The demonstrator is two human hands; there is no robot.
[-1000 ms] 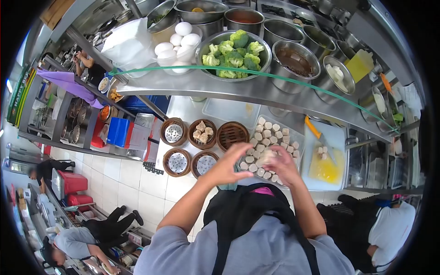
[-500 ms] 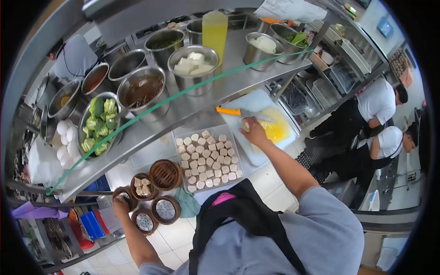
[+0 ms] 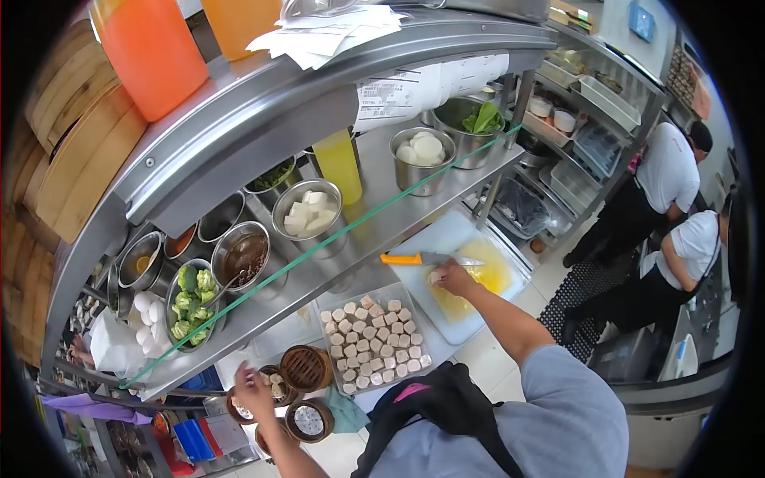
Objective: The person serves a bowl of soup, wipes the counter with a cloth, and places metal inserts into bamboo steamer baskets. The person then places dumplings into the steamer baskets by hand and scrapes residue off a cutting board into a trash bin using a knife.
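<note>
My left hand (image 3: 253,393) is over the small round bamboo steamers at the lower left, fingers apart, with nothing visible in it. Beneath it, one steamer (image 3: 239,408) is partly hidden; the one beside it holds pale dumplings (image 3: 276,385). An empty slatted steamer (image 3: 306,368) and one with a perforated liner (image 3: 309,421) stand nearby. My right hand (image 3: 456,279) is closed on a small pale piece (image 3: 435,277) over the white cutting board (image 3: 414,284), close to an orange-handled knife (image 3: 422,259) and yellow liquid (image 3: 490,275). Between my hands sits a clear tray of pale cubes (image 3: 374,342).
A metal shelf (image 3: 374,215) with a green edge crosses ahead, holding broccoli (image 3: 191,303), eggs (image 3: 146,315), metal pots and a yellow bottle (image 3: 338,167). Stacked bamboo steamers (image 3: 88,159) stand upper left. Two people (image 3: 661,179) are at the right. A green cloth (image 3: 347,410) lies near my apron.
My hands have moved apart from over the tray: the right to the cutting board, the left to the steamers, where it has since lifted with its fingers spread. The camera view has turned.
</note>
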